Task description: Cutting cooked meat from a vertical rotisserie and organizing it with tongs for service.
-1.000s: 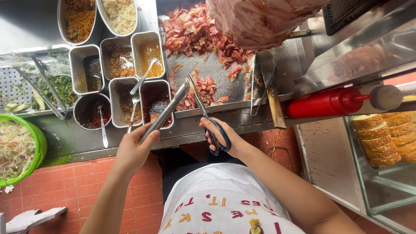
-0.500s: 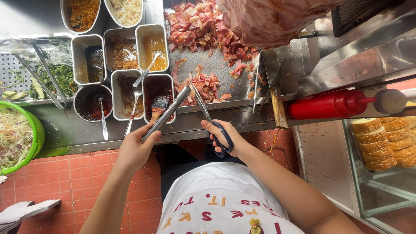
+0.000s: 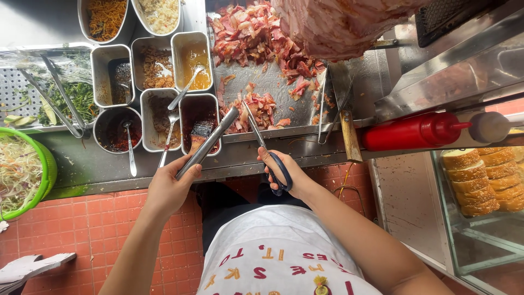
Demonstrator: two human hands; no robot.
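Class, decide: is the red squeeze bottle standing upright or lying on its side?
On its side: the red squeeze bottle lies lengthwise along the steel ledge, nozzle pointing right.

Tongs (image 3: 210,141) in left hand (image 3: 169,188): brushed metal, dull sheen. Scissors (image 3: 267,155) in right hand (image 3: 286,173): bare steel blades, dark glossy plastic handle loops. Tray (image 3: 273,82) under the meat: scuffed steel, greasy shine. Sauce tubs (image 3: 191,57): matt steel. Squeeze bottle (image 3: 415,131): glossy red plastic. Bowl (image 3: 46,169): smooth green plastic. Floor tiles (image 3: 71,224): matt terracotta.
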